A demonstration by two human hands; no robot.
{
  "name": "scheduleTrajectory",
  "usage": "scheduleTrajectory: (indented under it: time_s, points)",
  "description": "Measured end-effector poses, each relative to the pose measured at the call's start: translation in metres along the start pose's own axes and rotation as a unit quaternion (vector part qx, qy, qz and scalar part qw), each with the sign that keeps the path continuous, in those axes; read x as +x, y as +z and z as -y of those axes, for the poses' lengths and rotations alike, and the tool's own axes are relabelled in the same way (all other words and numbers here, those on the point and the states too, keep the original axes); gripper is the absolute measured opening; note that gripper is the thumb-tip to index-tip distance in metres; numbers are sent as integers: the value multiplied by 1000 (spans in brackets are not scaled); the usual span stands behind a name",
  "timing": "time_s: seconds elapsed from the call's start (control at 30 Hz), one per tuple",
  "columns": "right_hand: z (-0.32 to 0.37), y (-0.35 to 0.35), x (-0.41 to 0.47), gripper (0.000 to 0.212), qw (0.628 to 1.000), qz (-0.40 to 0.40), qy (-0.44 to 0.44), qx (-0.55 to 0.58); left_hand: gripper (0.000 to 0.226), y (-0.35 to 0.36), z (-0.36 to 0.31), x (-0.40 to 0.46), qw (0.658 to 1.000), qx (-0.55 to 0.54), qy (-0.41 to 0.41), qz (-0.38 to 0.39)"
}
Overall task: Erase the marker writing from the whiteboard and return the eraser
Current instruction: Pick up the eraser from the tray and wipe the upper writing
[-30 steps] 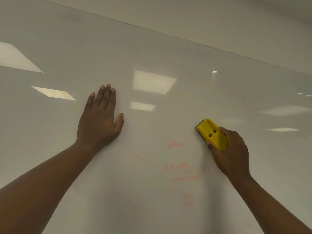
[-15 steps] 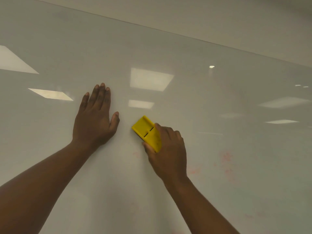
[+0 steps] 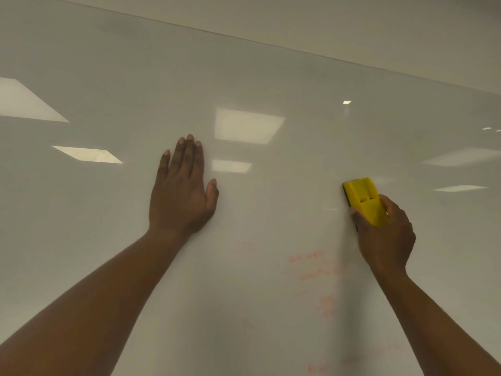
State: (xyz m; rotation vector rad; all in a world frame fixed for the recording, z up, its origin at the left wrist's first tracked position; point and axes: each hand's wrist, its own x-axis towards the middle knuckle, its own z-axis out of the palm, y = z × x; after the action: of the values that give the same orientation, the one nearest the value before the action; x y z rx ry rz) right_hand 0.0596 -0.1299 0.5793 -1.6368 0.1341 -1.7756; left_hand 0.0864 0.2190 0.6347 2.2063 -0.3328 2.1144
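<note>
A glossy whiteboard (image 3: 271, 77) fills the view. Faint red marker writing (image 3: 311, 267) lies smeared in its lower middle, with more traces further down. My right hand (image 3: 385, 240) grips a yellow eraser (image 3: 364, 200) and presses it flat against the board, up and to the right of the writing. My left hand (image 3: 181, 191) rests flat on the board with fingers together, well to the left of the eraser and above the writing.
The whiteboard's top edge (image 3: 298, 51) runs diagonally across the upper part of the view, with plain wall above. Ceiling light reflections (image 3: 246, 126) shine on the board.
My right hand swept the eraser left until it was close to my left thumb, then back to the right. The top line of red writing has gone. My left hand stayed on the board.
</note>
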Motion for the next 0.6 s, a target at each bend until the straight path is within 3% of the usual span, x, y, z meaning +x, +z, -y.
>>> scheduleTrajectory:
  time_s: [0.33, 0.5, 0.6]
  points:
    - [104, 34, -94, 58, 980, 94, -175, 23, 76, 0, 3, -2, 1000, -6, 13, 4]
    - [88, 29, -164, 58, 970, 113, -213, 15, 76, 0, 4, -4, 1000, -12, 15, 9]
    - [59, 17, -176, 58, 975, 121, -188, 17, 75, 0, 4, -5, 1000, -12, 16, 10]
